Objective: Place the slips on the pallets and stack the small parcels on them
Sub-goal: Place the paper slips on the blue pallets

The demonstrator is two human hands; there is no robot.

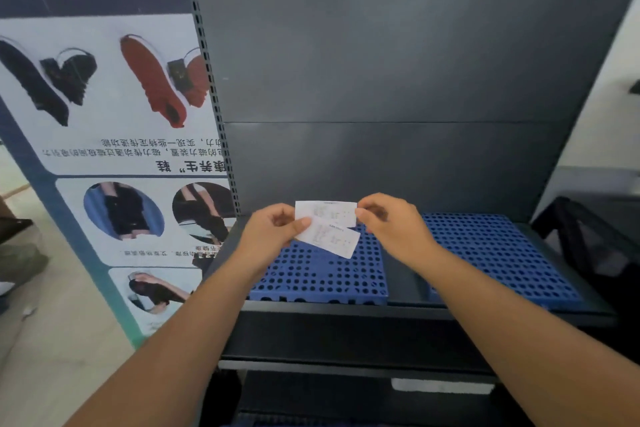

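- Two slips, upper slip [325, 212] and lower slip [333, 241], held above left pallet [318, 279]; none laid yet.
- Left hand [273, 230] fingers pinch both; right hand [389, 224] fingers pinch upper slip's edge.
- Right pallet [498, 255] bare on shelf [346, 312].
- No parcels visible; stacking all remains.

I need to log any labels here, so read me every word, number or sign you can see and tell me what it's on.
Tall white and blue poster with shoe photos: Chinese print, upside down; heading ends "鞋", the smaller lines are too blurred to quote.
Upper white paper slip, in both hands: faint print, too small to read.
Lower white paper slip, in the left hand: too small to read.
Two blue perforated plastic pallets: no text.
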